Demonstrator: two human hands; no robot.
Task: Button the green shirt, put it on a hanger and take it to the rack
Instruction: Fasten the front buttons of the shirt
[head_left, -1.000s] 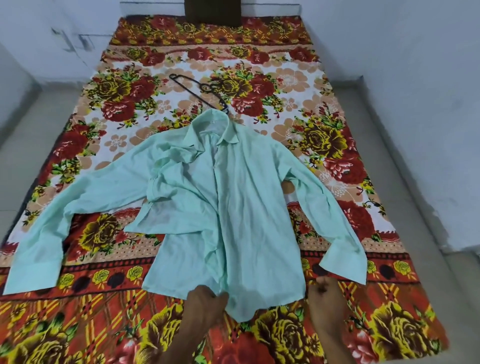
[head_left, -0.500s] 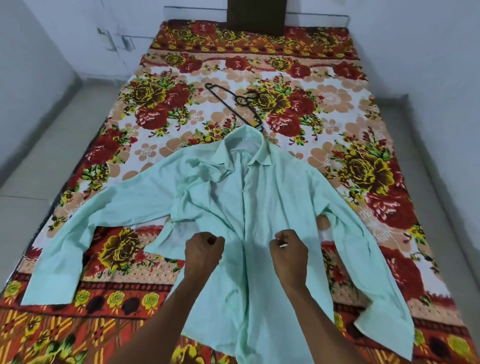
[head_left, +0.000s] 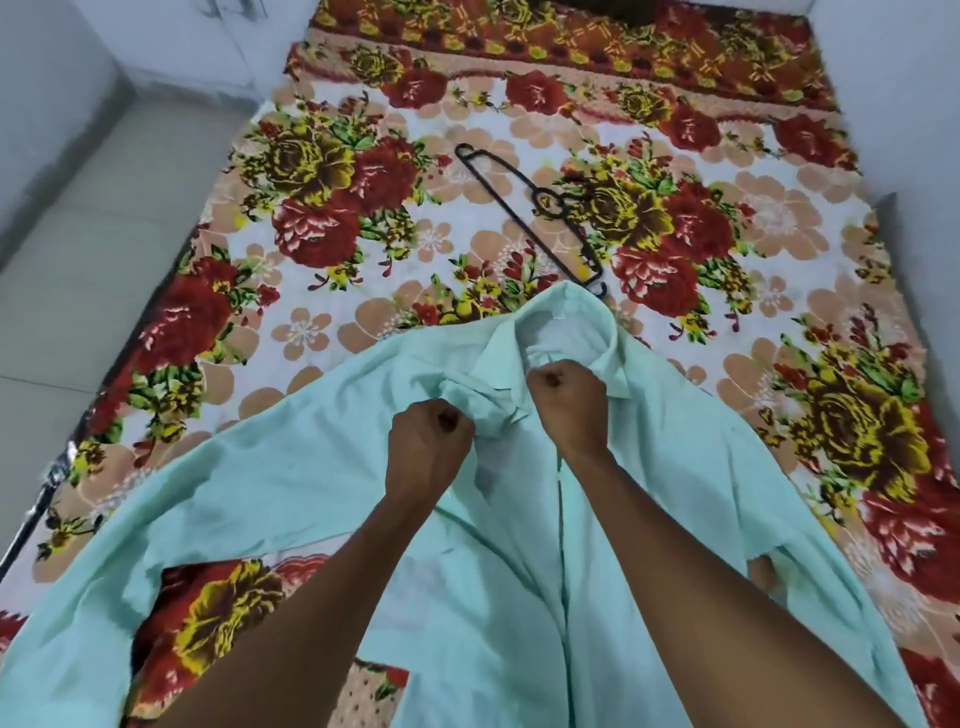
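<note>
Fingers of left hand (head_left: 426, 436) and right hand (head_left: 566, 395) curled tight, gripping bunched shirt (head_left: 493, 597) fabric just below the collar. Shirt front-up on the bedspread (head_left: 322, 332), toward the bed's near edge, sleeves spread to both sides. Black hanger (head_left: 530, 208) mid-bed, one end just beside the collar.

Green shirt (head_left: 649, 519) spread front-up on bed's floral sheet (head_left: 363, 270), sleeves out to both sides, collar away from camera. Left hand (head_left: 428, 441) curled, gripping bunched front panel just below collar. Right hand (head_left: 566, 395) curled, pinching opposite front edge at collar. Hands near each other, apart. Black hanger (head_left: 535, 208) flat on sheet beyond collar, lower end just beside it. Grey floor (head_left: 93, 249) left of bed.
</note>
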